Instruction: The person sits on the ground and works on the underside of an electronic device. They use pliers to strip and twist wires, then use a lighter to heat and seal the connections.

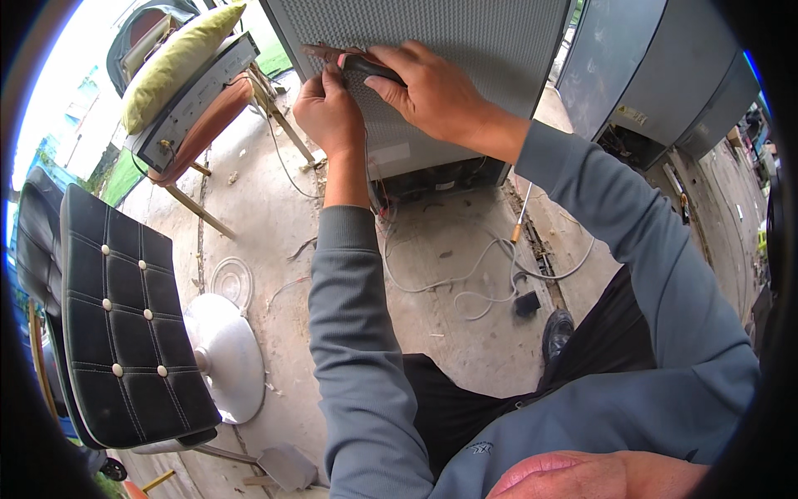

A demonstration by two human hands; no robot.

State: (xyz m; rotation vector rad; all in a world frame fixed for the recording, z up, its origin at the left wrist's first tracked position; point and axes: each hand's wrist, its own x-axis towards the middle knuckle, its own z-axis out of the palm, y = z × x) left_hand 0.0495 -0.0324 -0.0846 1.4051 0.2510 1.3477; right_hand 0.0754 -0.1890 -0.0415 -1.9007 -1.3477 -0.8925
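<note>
My right hand (436,96) grips a dark-handled tool (366,68) with a red part, near the upper left of a grey textured metal panel (478,41) on an upright appliance. My left hand (331,116) is closed just below the tool's tip, its thumb and finger pinched at a thin brownish piece (320,50), possibly tubing; exactly what they hold is too small to make out. A thin cable (366,166) hangs below my left hand along the panel. The appliance's dark open base (436,179) shows at the bottom.
A black tufted chair (125,324) with a white round base (233,366) stands left; behind it, a stool (212,133) bears a metal unit and yellow cushion (183,62). Cables (465,283) and a black adapter (525,304) lie on the concrete floor (449,341). Another grey appliance (648,66) stands right.
</note>
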